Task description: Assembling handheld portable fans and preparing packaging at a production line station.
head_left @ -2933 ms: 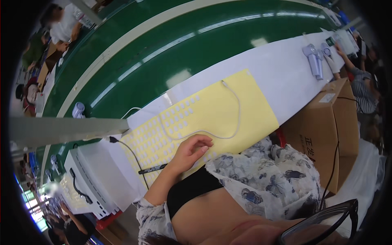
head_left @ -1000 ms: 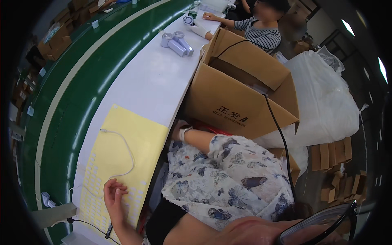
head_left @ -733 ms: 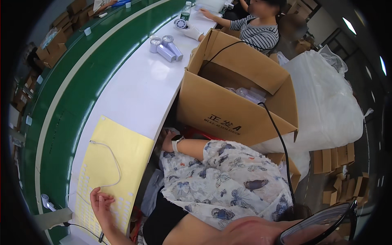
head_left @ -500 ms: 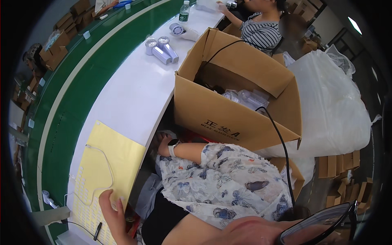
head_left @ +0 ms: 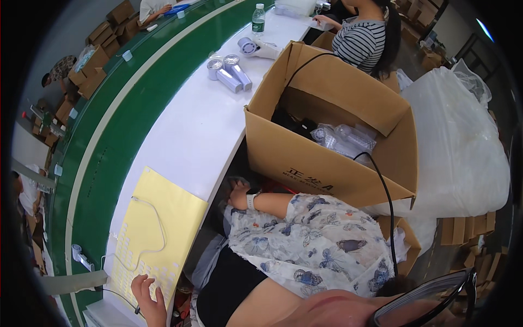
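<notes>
Near right hand (head_left: 238,195), black-lettered carton (head_left: 321,169)

Left hand (head_left: 149,301) over yellow sheet (head_left: 166,210); right hand (head_left: 238,196) near carton (head_left: 289,150)

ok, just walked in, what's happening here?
The left hand is loosely open over the white-dotted yellow sheet, apparently holding nothing. A white cable lies across that sheet. The right hand is down beside the table's edge; whether it holds anything is unclear. Two pale purple handheld gadgets lie farther along the table, and an open cardboard box stands beside it.
</notes>
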Demonstrator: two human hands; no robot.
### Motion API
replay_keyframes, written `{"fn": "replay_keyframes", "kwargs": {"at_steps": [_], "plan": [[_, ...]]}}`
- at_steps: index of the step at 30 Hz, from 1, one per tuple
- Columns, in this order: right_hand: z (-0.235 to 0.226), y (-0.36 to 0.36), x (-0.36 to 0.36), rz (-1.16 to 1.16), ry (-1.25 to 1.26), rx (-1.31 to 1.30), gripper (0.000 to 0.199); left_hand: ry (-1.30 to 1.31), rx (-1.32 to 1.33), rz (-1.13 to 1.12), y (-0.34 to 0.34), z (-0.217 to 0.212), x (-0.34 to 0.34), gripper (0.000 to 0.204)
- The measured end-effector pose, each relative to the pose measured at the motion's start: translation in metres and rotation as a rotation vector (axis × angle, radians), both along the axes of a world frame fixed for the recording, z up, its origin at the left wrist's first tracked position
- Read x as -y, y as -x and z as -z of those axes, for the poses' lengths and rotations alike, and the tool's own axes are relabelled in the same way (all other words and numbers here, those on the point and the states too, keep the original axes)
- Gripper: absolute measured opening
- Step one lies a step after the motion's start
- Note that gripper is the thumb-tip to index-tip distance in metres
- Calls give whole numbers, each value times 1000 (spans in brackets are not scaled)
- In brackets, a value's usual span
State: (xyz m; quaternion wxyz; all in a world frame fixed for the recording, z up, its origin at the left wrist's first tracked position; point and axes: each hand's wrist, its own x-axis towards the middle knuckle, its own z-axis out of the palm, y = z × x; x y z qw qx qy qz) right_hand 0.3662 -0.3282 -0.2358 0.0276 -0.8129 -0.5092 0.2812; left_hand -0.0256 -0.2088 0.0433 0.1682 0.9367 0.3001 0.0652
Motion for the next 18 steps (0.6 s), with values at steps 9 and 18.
{"fn": "replay_keyframes", "kwargs": {"at_steps": [9,18], "plan": [[-98,16,-13,-431,85,-198,54,-165,142,-159,-6,-28,-47,31],[-238,44,-81,-205,-594,-787,19,-171,-12,-100,-4,-38,-86,38]]}}
